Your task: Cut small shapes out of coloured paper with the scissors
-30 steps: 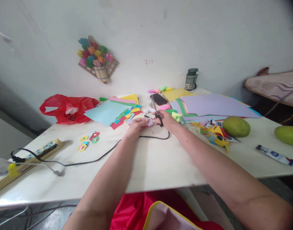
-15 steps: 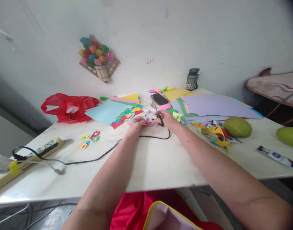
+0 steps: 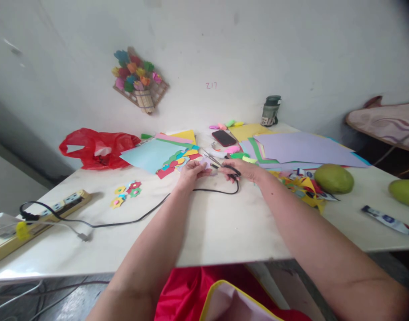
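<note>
Moved since the earlier frame: scissors (image 3: 211, 158), swung from about eleven o'clock to ten.
Right hand (image 3: 239, 170): fingers curled round the black scissor handles; blades slightly parted.
Left hand (image 3: 190, 174): thumb and fingers closed on purple paper (image 3: 205, 165), perhaps petal-edged; blurred.
Phone (image 3: 223, 138): one o'clock of purple paper.
Paper flowers (image 3: 135, 192): between eight and nine o'clock.
Green fruit (image 3: 334, 179): three o'clock of right hand.

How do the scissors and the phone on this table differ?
The scissors are held in the right hand, while the phone lies flat on the table, untouched. The scissors have slim metal blades and black handles; the phone is a broad slab with a dark face and reddish edge. Both show some dark colouring.
</note>
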Tool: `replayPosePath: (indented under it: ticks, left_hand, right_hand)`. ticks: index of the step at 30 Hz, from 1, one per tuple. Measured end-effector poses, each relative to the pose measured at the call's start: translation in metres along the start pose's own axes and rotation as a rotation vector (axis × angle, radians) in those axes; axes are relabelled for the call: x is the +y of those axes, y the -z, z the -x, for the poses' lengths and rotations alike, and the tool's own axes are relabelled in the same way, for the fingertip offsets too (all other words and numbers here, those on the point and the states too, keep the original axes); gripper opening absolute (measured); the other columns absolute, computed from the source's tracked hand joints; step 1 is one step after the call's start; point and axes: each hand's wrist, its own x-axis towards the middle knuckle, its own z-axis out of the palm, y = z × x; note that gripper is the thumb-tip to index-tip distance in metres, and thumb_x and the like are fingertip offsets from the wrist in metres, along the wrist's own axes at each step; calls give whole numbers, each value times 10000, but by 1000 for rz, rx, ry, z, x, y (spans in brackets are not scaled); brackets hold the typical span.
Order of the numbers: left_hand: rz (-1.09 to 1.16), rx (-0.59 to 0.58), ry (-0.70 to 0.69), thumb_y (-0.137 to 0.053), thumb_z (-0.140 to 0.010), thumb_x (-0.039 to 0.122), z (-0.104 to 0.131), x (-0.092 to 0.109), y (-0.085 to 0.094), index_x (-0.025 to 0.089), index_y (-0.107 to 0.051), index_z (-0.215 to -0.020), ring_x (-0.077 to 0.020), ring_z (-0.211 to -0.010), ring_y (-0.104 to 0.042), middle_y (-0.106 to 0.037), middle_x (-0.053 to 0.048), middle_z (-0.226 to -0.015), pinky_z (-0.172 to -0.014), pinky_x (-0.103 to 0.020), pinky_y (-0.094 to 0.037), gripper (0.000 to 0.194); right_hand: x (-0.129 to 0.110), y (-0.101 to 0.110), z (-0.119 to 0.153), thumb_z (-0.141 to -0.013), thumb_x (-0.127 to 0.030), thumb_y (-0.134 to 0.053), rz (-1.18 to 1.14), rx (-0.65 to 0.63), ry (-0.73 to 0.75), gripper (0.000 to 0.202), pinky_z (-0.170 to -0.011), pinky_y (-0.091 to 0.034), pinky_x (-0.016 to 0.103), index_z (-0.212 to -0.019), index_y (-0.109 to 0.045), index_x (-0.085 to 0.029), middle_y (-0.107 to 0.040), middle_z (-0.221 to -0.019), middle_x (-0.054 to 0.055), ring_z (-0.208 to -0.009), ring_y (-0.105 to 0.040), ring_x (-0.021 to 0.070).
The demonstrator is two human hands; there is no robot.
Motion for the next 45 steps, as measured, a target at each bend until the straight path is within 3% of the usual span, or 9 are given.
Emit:
replayPosePath:
  ticks: [5, 14, 18, 28, 45]
  left_hand:
    - [19, -33, 8, -920, -564, 316, 2, 2, 0, 150, -520, -646, -205, -719, -745, -635, 7, -632, -792, -329, -600, 441]
    - [67, -59, 30, -912, -573, 273, 3, 4, 1, 147, -527, -602, -198, -737, -742, -623, 14, -629, -875, -361, -597, 406]
    - [79, -50, 40, -890, -607, 234, 3, 4, 0, 150, -522, -599, -187, -751, -741, -625, 18, -638, -936, -389, -581, 378]
    - [103, -24, 58, -883, -588, 195, 3, 3, 1, 151, -531, -590, -205, -793, -745, -657, -3, -663, -914, -376, -594, 354]
    - [107, -26, 68, -875, -583, 183, 2, 2, 2, 148, -546, -593, -208, -807, -746, -647, 0, -647, -913, -368, -589, 331]
  right_hand:
    - [1, 2, -1, -805, -311, -697, 44, -26, -41, 232, -344, -304, 175, -680, -561, -171, -638, -582, 14, -435, -544, 85]
    - [-4, 0, 3, -818, -296, -703, 79, -23, -44, 212, -355, -310, 180, -691, -593, -167, -624, -558, 1, -423, -522, 77]
    - [2, 2, 0, -778, -362, -769, 91, -31, -20, 244, -362, -326, 182, -746, -617, -173, -637, -575, -4, -435, -538, 83]
    - [10, 2, -5, -747, -421, -780, 121, -32, -12, 299, -347, -315, 181, -770, -605, -179, -620, -548, -18, -412, -523, 79]
    - [2, -2, 0, -741, -326, -805, 60, -18, -35, 233, -353, -334, 178, -769, -631, -174, -586, -535, -28, -393, -485, 65]
